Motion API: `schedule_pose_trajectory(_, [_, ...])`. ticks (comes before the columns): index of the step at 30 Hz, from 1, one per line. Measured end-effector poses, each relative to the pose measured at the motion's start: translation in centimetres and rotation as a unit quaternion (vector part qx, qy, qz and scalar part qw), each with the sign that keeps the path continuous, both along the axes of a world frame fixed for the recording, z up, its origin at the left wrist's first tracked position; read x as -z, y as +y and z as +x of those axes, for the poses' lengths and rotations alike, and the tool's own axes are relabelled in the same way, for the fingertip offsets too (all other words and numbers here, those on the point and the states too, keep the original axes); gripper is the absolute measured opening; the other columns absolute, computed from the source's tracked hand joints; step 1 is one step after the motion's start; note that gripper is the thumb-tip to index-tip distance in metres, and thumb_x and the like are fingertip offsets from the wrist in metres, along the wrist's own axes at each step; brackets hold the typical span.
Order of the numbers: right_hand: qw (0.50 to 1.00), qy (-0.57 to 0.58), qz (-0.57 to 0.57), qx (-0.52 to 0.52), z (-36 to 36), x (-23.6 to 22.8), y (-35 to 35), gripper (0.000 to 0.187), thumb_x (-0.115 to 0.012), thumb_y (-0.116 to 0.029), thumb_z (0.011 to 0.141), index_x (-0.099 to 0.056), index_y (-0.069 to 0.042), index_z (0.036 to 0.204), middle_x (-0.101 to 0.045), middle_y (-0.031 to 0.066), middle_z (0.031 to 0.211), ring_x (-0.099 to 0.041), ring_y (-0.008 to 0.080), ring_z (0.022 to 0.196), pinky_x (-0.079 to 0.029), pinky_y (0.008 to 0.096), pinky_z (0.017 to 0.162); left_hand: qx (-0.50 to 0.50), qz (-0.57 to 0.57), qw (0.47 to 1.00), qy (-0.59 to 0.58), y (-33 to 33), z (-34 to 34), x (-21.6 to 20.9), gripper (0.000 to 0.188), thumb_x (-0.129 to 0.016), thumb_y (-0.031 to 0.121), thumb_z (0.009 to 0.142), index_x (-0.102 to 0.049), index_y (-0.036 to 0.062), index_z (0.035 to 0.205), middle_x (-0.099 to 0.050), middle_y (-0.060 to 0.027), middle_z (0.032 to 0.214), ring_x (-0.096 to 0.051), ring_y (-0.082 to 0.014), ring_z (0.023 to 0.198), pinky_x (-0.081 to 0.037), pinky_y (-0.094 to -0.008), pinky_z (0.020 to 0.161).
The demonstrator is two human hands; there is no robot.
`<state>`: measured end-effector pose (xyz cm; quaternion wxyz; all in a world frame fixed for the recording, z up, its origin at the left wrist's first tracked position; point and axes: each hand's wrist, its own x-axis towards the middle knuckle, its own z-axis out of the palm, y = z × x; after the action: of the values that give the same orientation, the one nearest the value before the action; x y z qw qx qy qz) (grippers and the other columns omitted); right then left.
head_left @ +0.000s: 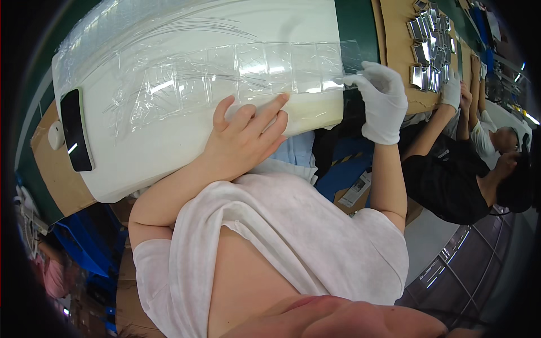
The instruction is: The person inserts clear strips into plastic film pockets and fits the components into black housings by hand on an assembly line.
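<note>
A long strip of clear plastic [265, 59], divided into several square pockets, stretches across a white work surface [138, 163]. My right hand [384, 101], in a white glove, pinches the strip's right end between thumb and fingers. My bare left hand [242, 132] lies below the strip with its fingers spread. Its index fingertip is at the strip's lower edge; whether it presses on the plastic I cannot tell. More crumpled clear film [104, 42] lies at the far left of the white surface.
A dark-screened phone [78, 130] and a small white rounded object [56, 135] lie at the left. At the far right, shiny silver pieces [431, 50] sit on cardboard [397, 34]. Beside them is a co-worker's gloved hand [451, 90]; another person is beyond.
</note>
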<state>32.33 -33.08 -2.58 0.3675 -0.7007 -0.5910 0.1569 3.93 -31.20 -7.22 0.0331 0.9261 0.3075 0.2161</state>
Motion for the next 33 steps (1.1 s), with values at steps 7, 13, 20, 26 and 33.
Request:
schedule_pose_trajectory(7, [0.941,0.298,0.013,0.159,-3.8,-0.8,-0.3,0.049,-0.076,0.011,0.080,-0.058,-0.002,0.124,-0.069,0.0135,0.115,-0.066,0.0168,0.094,-0.056,0.0267,0.081,0.040,0.016,0.989,-0.141,2.8,1.8,-3.6,0.030,-0.075,0.022,0.079,-0.062,0.0162,0.105,-0.063,0.0005,0.123,-0.046,-0.0187,0.087,-0.037,-0.0433,0.104])
schedule_pose_trajectory(13, [0.911,0.354,0.059,0.202,-5.2,-1.0,-0.7,0.049,-0.074,0.010,0.081,-0.057,-0.002,0.126,-0.067,0.0146,0.117,-0.065,0.0170,0.097,-0.054,0.0269,0.085,0.103,-0.002,0.991,-0.082,7.3,6.7,-6.1,0.032,-0.075,0.024,0.082,-0.060,0.0127,0.108,-0.062,-0.0030,0.108,-0.054,-0.0228,0.101,-0.046,-0.0351,0.092])
schedule_pose_trajectory(20, [0.855,0.460,0.118,0.209,-5.6,-1.8,-1.0,0.045,-0.069,0.008,0.087,-0.054,0.000,0.129,-0.067,0.0162,0.119,-0.066,0.0200,0.094,-0.054,0.0299,0.090,0.187,-0.045,0.980,-0.051,9.0,10.8,-3.9,0.010,-0.066,0.017,0.089,-0.060,0.0122,0.096,-0.065,-0.0045,0.096,-0.064,-0.0233,0.090,-0.049,-0.0334,0.079])
schedule_pose_trajectory(26, [0.926,0.341,0.001,0.161,-5.5,-1.4,-1.4,0.037,-0.073,0.001,0.087,-0.061,-0.001,0.123,-0.071,0.0101,0.108,-0.065,0.0144,0.090,-0.053,0.0255,0.083,0.211,-0.145,0.964,-0.073,9.6,10.1,-4.8,0.008,-0.061,0.019,0.094,-0.059,0.0114,0.096,-0.069,-0.0074,0.090,-0.068,-0.0255,0.084,-0.051,-0.0370,0.072])
schedule_pose_trajectory(33, [0.943,0.307,-0.011,0.128,-4.6,-0.4,-1.0,0.021,-0.071,-0.001,0.090,-0.068,0.000,0.111,-0.072,0.0061,0.098,-0.062,0.0115,0.083,-0.052,0.0236,0.079,0.170,-0.154,0.972,-0.050,10.5,8.8,-5.9,0.013,-0.055,0.021,0.099,-0.056,0.0094,0.093,-0.068,-0.0096,0.078,-0.067,-0.0305,0.073,-0.050,-0.0410,0.065])
